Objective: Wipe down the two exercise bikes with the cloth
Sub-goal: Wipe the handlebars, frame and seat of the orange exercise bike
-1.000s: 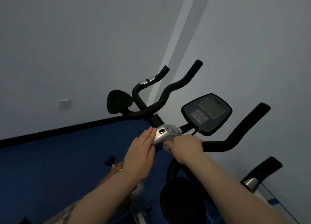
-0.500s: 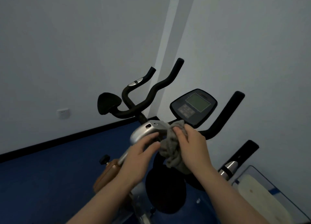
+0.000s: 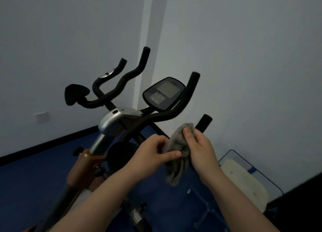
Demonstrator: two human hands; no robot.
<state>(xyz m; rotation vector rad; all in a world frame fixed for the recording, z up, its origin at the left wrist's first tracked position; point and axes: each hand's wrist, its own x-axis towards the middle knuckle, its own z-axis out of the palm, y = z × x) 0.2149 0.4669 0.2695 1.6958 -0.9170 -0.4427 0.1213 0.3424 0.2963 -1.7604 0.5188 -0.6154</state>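
A grey cloth (image 3: 177, 155) hangs crumpled between both hands, in front of and below the near bike's handlebar (image 3: 162, 117). My right hand (image 3: 196, 144) pinches its top with thumb and fingers. My left hand (image 3: 153, 155) grips its left side, thumb pointing right across the fabric. The near exercise bike has a silver stem cover (image 3: 113, 122), a dark console (image 3: 163, 92) and an orange frame part (image 3: 81, 169). Behind it, a second bike's black handlebar (image 3: 120, 85) and pad (image 3: 75, 92) stand by the wall.
White walls meet in a corner behind the bikes. A wall socket (image 3: 41, 116) sits low on the left. The floor (image 3: 34, 170) is blue. A pale cushioned object in a blue frame (image 3: 244, 177) lies at the lower right, beside a dark edge.
Both hands have come off the silver stem cover and drawn back right and down with the cloth. The left hand now holds the cloth too. The view has shifted.
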